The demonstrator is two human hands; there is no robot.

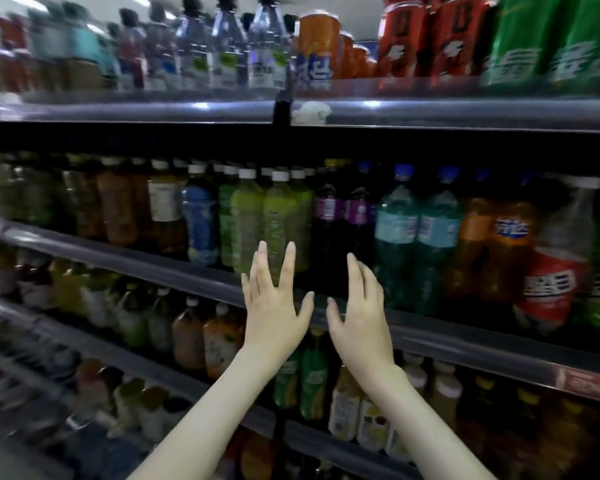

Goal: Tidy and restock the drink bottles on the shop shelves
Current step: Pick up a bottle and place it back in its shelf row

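Both my hands are raised side by side in front of the middle shelf, holding nothing. My left hand (pixel 272 299) has its fingers spread straight, just before a green bottle (pixel 279 223) with a white cap. My right hand (pixel 359 306) is open too, fingers pointing up in front of dark bottles with purple labels (pixel 329 216). Whether either hand touches a bottle I cannot tell. The view is blurred by motion.
The middle shelf's front rail (pixel 153 268) runs under the hands. Teal bottles (pixel 416 233) and orange bottles (pixel 499 244) stand to the right. The top shelf (pixel 430 110) carries clear, orange, red and green bottles. Lower shelves hold juice bottles (pixel 219 341).
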